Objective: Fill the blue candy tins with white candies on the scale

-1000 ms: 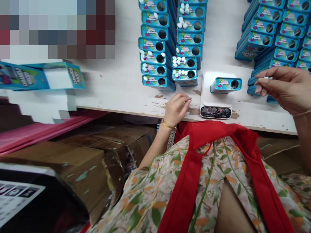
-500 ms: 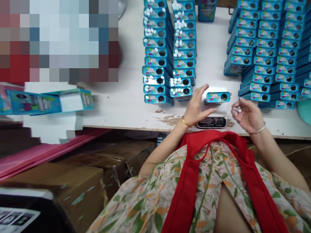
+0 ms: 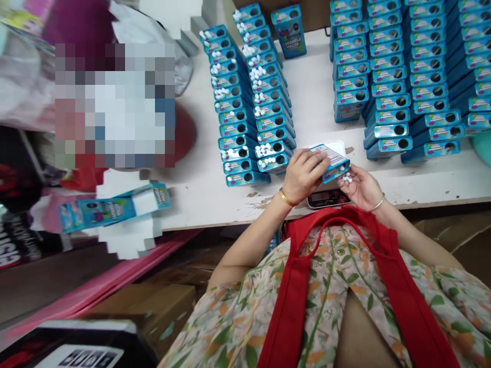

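White counter, blue tin tilted above scale

Left hand, gold bangle at wrist: grip closed around the blue tin, fingers spread over its side. Blue tin is lifted and tilted, pale panel facing up, holed end turned right and toward the counter's near edge. It sits over the scale by that near edge; display reading not legible. Right hand, silver bangle: just beside the holed end, grip curled around several white pellets. Can't tell if right fingertips touch the tin.

Left of scale: two columns of tins, standing, running from near edge back toward far edge, loose pellets on many tops. Right of scale: packed columns of tins, also standing. Single tin stands apart near the far edge, between both groups. Printed carton lies at the near edge, toward the left. Cardboard box below the counter, lower left. Red apron on wearer, over floral clothing.
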Tool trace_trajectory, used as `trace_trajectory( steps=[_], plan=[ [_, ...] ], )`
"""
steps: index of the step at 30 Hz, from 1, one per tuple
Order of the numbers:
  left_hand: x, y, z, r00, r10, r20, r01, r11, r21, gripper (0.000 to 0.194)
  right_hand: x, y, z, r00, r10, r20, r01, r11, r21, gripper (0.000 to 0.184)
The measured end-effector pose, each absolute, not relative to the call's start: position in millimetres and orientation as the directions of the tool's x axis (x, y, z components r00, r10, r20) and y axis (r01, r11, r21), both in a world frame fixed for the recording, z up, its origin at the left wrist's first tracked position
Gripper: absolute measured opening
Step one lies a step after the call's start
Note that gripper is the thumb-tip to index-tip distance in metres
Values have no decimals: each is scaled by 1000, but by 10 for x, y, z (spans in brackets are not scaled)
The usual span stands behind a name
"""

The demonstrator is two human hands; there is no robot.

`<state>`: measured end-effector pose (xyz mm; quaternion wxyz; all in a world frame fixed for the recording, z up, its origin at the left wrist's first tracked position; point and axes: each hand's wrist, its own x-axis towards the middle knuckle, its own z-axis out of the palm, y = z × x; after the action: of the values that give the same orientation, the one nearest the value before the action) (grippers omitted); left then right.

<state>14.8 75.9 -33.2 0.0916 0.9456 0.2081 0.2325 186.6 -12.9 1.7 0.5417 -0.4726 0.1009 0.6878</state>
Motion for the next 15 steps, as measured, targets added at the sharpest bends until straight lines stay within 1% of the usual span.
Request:
trace_trajectory(
  steps=[1,3,7,9,11,13,15],
  plan=[
    [127,742,-320,794,438,421,356,-897,262,30,1865,-131,28,29,658,-752,-836,-396,-379,30],
    [81,693,-260,769,449,456,364,-893,265,30,1864,-152,53,27,678,-734,-836,-387,-389,27],
    [16,633,-186,741,500,448,361,-859,362,31,1860,-211,77,9,729,-685,-828,-378,-414,17],
    [6,643,-244,732,503,459,355,-857,374,34,1856,-226,60,3,754,-656,-811,-382,-442,15],
    [5,662,-341,721,509,471,368,-856,362,37,1860,-232,29,1,767,-641,-800,-384,-461,14],
    [8,671,-429,711,524,469,382,-848,368,38,1877,-237,4,-2,763,-647,-799,-390,-458,15],
    [15,667,-482,711,538,453,378,-836,398,40,1903,-246,-6,-5,751,-660,-803,-396,-446,17]
  ],
)
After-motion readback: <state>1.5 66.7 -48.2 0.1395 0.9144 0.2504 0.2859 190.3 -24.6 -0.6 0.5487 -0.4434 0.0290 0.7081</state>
